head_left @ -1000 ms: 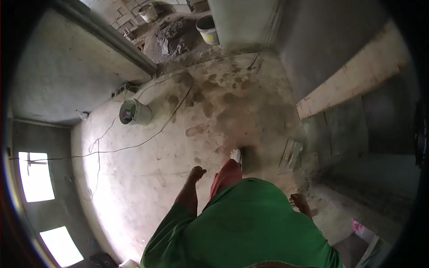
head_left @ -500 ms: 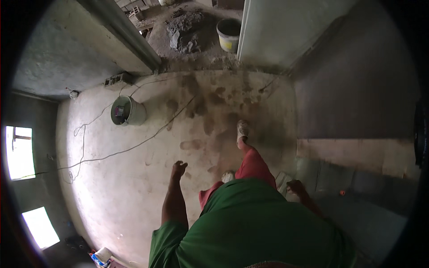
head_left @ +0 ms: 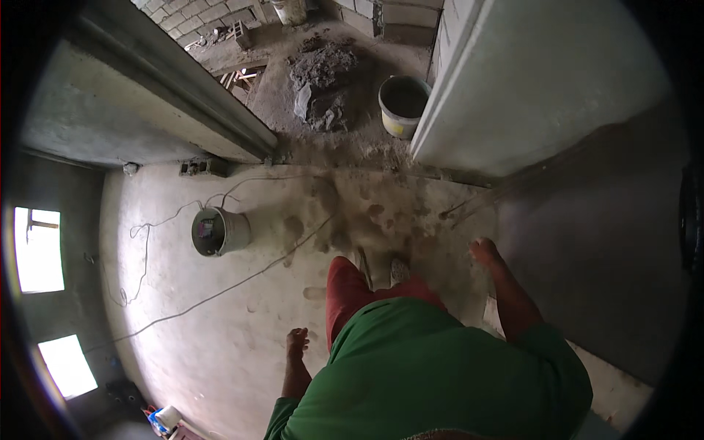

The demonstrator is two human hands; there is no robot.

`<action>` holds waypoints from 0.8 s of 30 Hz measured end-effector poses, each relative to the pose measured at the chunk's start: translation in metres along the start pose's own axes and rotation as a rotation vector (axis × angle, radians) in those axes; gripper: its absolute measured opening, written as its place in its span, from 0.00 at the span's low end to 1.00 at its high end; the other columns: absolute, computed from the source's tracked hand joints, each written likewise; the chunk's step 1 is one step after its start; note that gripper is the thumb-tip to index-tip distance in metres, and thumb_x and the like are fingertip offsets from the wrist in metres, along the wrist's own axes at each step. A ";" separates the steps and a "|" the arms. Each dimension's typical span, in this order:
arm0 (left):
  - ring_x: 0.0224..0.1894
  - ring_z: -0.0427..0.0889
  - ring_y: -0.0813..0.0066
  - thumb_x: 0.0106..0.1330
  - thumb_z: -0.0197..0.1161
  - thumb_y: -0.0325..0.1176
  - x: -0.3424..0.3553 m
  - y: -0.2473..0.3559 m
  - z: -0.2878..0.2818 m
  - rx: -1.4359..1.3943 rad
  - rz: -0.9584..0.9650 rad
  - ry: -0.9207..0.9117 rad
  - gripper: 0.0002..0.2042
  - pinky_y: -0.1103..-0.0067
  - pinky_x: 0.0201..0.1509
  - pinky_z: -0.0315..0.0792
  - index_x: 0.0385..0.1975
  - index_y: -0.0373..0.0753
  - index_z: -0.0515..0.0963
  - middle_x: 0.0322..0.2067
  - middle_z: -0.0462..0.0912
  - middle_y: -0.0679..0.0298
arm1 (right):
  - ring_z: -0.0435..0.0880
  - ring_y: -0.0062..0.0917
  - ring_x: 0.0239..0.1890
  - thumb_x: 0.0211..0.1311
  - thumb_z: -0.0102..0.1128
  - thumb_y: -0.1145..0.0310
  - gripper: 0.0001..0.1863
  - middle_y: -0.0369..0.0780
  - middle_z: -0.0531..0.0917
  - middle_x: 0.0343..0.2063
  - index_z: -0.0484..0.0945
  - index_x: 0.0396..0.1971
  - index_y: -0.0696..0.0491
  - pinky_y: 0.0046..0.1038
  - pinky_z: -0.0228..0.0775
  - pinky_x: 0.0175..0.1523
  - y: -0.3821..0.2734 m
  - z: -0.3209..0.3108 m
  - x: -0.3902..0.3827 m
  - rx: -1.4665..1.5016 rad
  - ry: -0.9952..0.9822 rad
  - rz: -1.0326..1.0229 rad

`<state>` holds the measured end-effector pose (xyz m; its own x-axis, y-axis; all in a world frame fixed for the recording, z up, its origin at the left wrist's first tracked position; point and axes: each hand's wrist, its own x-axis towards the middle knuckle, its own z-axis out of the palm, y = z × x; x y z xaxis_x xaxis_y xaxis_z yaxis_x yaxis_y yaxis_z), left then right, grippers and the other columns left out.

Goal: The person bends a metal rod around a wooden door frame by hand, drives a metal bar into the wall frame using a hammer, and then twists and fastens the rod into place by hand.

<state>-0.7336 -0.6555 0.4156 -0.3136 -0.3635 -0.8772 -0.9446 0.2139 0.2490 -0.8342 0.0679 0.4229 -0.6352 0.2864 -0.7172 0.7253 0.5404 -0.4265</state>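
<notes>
My left hand (head_left: pixel 297 342) hangs beside my body over the pale floor, its fingers curled in. No held object shows in it. Out to the right, my right hand (head_left: pixel 484 251) is raised near the dark wall, its fingers also folded, with nothing visible in it. Neither hand touches anything. The nearest object to my left hand is a light bucket (head_left: pixel 233 232) on the floor, with a small dark and pinkish item inside. My shoes (head_left: pixel 400 272) are on footprint-stained floor facing a doorway.
A thin cable (head_left: pixel 249 281) runs across the floor past the bucket. A hollow block (head_left: pixel 203 168) lies by the left wall. Beyond the doorway are a heap of wet grey mortar (head_left: pixel 323 66) and another bucket (head_left: pixel 403 107). A wall edge (head_left: pixel 447 81) bounds the opening on the right.
I have stepped forward, and the doorway, mortar heap and buckets show lower in view. My right hand has swung forward and my left hand back; my feet have changed position.
</notes>
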 end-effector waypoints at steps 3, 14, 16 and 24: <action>0.25 0.78 0.74 0.61 0.66 0.43 0.040 0.047 0.011 0.034 -0.076 -0.142 0.15 0.72 0.27 0.73 0.42 0.42 0.78 0.29 0.79 0.67 | 0.82 0.28 0.30 0.64 0.56 0.54 0.22 0.43 0.83 0.29 0.79 0.40 0.61 0.35 0.73 0.40 -0.103 -0.029 0.039 0.109 0.079 -0.097; 0.17 0.74 0.70 0.60 0.66 0.40 0.251 0.468 -0.045 0.006 0.307 -0.064 0.12 0.71 0.18 0.68 0.33 0.37 0.80 0.19 0.77 0.63 | 0.82 0.28 0.32 0.65 0.56 0.55 0.20 0.44 0.83 0.32 0.80 0.39 0.59 0.33 0.73 0.42 -0.208 -0.007 0.136 -0.220 -0.353 0.035; 0.24 0.77 0.69 0.60 0.65 0.40 0.268 0.563 -0.070 0.086 0.374 -0.053 0.13 0.71 0.25 0.70 0.37 0.37 0.80 0.25 0.79 0.60 | 0.83 0.28 0.35 0.65 0.55 0.56 0.20 0.44 0.83 0.35 0.80 0.40 0.60 0.33 0.74 0.43 -0.299 -0.025 0.122 -0.052 -0.374 0.221; 0.45 0.81 0.56 0.62 0.61 0.42 0.273 0.883 -0.073 -0.001 0.656 0.114 0.19 0.68 0.49 0.72 0.49 0.37 0.77 0.42 0.82 0.51 | 0.84 0.27 0.31 0.61 0.56 0.58 0.17 0.42 0.85 0.30 0.83 0.36 0.57 0.31 0.74 0.38 -0.413 -0.069 0.288 -0.054 -0.364 0.101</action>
<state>-1.6608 -0.6316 0.4256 -0.8315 -0.2521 -0.4950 -0.5547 0.4228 0.7166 -1.3348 -0.0184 0.4305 -0.4185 0.0460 -0.9071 0.7581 0.5678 -0.3209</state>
